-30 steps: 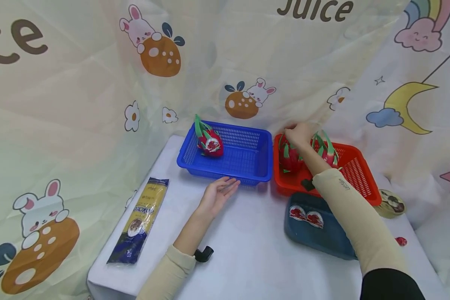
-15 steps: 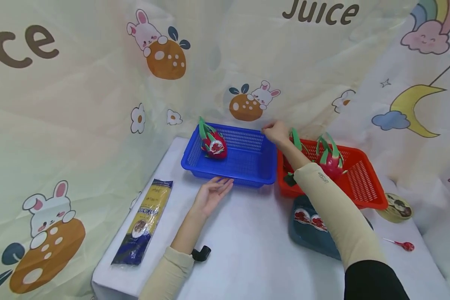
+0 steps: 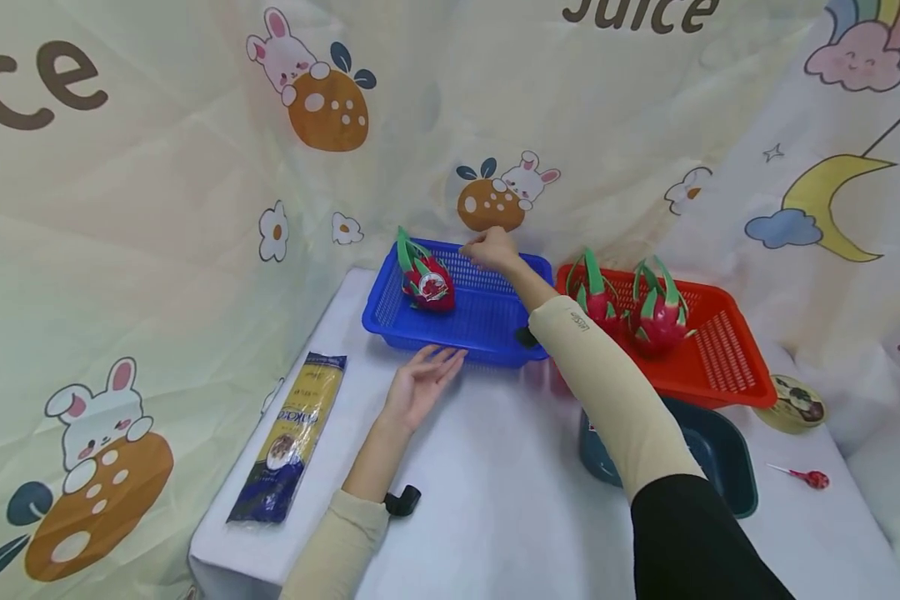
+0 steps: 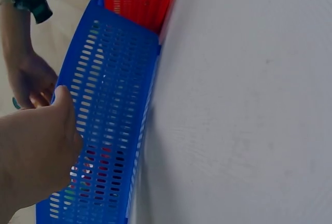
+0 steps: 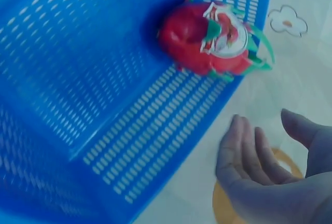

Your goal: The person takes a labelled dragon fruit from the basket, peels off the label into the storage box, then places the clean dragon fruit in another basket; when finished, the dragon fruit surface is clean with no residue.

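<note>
A blue plastic basket (image 3: pixel 487 323) stands at the back of the table, with one red dragon fruit (image 3: pixel 429 290) lying in its left end. The fruit has green leaf tips and a round label. My left hand (image 3: pixel 416 390) has its fingers nearly straight, fingertips right at the basket's front rim. Over the back rim, to the right of that fruit, hangs my right hand (image 3: pixel 495 247). In the right wrist view its fingers (image 5: pixel 232 149) are loosely bent and hold nothing. To the right, a red basket (image 3: pixel 723 367) contains two more dragon fruits (image 3: pixel 662 321).
A dark teal tub (image 3: pixel 720 454) stands in front of the red basket, partly behind the right sleeve. Farther right are a round tin (image 3: pixel 793 406) and a red lollipop (image 3: pixel 816 480). A yellow and blue packet (image 3: pixel 288 437) lies on the left. A printed cloth hangs behind.
My right hand has moved left from over the red basket to the blue basket's back rim, carrying nothing. The left hand stays at the blue basket's front rim.
</note>
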The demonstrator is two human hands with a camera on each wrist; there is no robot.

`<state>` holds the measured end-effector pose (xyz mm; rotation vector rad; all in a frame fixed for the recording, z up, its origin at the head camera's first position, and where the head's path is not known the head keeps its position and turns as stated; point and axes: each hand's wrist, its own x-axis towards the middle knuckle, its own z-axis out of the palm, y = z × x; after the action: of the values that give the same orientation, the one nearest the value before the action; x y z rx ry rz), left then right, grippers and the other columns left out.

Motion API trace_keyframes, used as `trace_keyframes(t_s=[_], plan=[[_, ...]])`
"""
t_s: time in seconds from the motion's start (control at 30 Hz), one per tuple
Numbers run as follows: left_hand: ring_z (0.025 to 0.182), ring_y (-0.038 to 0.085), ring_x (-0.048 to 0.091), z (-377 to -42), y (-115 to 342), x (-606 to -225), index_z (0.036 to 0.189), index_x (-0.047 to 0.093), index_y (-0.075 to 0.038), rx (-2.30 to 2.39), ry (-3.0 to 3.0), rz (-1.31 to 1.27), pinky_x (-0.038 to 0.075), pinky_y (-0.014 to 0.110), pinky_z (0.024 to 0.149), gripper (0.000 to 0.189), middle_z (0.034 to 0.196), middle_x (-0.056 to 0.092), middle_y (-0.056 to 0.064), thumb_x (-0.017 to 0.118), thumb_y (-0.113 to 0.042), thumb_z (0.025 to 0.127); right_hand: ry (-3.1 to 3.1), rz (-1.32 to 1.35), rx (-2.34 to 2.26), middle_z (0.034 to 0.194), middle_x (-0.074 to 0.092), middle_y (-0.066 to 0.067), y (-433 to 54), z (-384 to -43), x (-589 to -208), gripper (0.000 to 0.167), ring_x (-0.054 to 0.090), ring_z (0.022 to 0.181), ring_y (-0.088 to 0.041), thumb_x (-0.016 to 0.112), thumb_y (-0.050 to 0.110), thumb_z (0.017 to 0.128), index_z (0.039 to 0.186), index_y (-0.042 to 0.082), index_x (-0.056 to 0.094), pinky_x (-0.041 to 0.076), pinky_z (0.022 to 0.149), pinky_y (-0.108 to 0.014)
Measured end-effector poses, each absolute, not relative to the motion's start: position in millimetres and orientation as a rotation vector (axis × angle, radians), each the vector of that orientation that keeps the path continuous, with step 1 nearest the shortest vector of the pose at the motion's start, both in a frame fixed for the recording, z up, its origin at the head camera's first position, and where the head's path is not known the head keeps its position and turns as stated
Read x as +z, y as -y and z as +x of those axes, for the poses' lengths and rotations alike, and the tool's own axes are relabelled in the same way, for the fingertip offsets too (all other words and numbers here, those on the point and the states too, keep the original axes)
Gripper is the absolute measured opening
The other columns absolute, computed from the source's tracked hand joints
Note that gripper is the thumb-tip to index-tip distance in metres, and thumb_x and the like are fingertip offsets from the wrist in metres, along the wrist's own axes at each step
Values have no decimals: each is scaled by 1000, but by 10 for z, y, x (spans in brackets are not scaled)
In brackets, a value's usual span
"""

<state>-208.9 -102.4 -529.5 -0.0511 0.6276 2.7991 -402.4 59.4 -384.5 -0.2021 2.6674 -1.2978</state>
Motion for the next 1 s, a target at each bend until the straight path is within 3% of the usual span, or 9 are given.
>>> trace_keyframes(t_s=[0.23,0.4,0.53,0.7,0.87,1.0], plan=[[151,45,33,-2124,1057,-5302,163,9,0,2789,-633,-37,32,48,124,61,166,21,29,31,4,106,-2521,-276,-1565,121,69,-22,-272,-4096,-4007,29,67,117,-41,69,15,102,122,-6,69,56,101,-48],[152,46,31,-2092,1064,-5327,163,8,2,2797,-614,-52,31,48,125,59,167,19,31,30,-1,108,-2514,-357,-1545,135,65,-20,-38,-4147,-4206,36,60,128,-35,65,15,104,137,0,65,53,106,-44],[154,47,26,-2080,1058,-5338,163,2,3,2802,-579,-37,28,47,126,60,168,14,32,27,-4,109,-2565,-448,-1399,149,55,-21,127,-4138,-4302,47,53,136,-33,58,16,108,152,2,51,50,108,-44],[152,48,30,-2084,1043,-5343,163,2,2,2814,-559,-63,31,48,125,62,166,17,33,32,-5,109,-2729,-516,-1107,151,53,-20,261,-4115,-4332,59,56,130,-35,54,20,108,162,5,34,48,108,-48],[149,47,35,-2090,1020,-5338,163,3,0,2807,-559,-103,34,47,123,65,165,22,32,37,-6,109,-2895,-469,-869,134,66,-13,281,-4136,-4373,51,64,116,-29,59,29,108,153,6,50,54,100,-43],[150,47,34,-2097,1008,-5331,163,2,0,2817,-548,-107,34,48,123,65,164,22,33,37,-6,108,-2937,-462,-925,125,72,-9,228,-4135,-4378,45,67,111,-26,70,32,102,139,7,66,55,97,-42]])
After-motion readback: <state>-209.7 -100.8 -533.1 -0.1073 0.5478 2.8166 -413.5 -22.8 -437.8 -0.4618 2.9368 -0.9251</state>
